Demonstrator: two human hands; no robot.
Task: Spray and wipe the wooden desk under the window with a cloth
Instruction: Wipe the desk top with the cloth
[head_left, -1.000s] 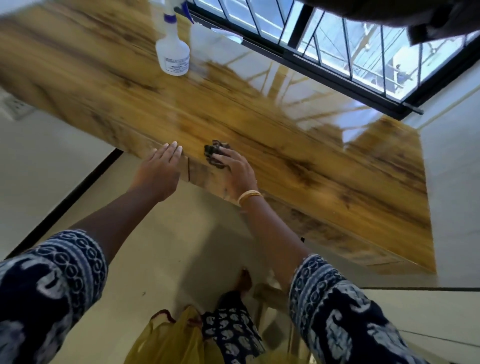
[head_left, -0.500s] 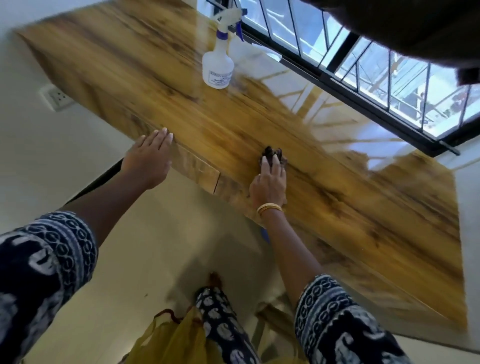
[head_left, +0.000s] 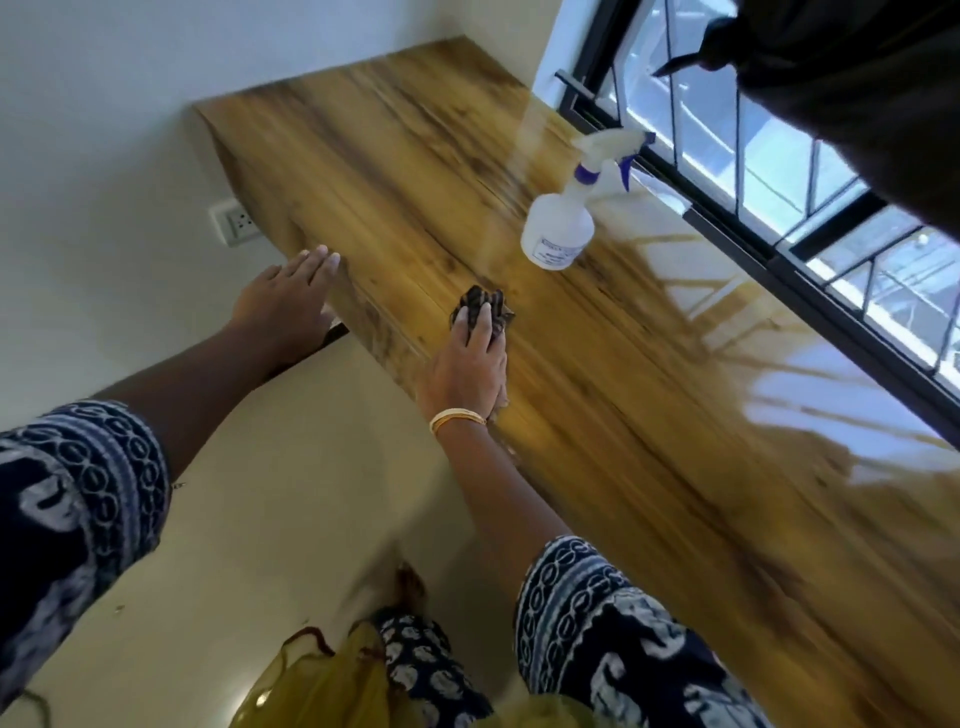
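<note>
Since before, right hand (head_left: 470, 358) slid cloth (head_left: 485, 306) leftward, fingers flat; left hand (head_left: 283, 306) open; spray bottle (head_left: 558, 228) upright.

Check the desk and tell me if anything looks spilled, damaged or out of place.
Nothing stands out. The white plastic spray bottle stands upright on the glossy wooden desk; the right hand presses the dark crumpled cloth flat, and the left hand rests at the edge.

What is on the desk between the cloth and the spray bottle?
Nothing: in the head view only bare, glossy wood of the desk lies between the dark cloth under the right hand and the spray bottle.
</note>
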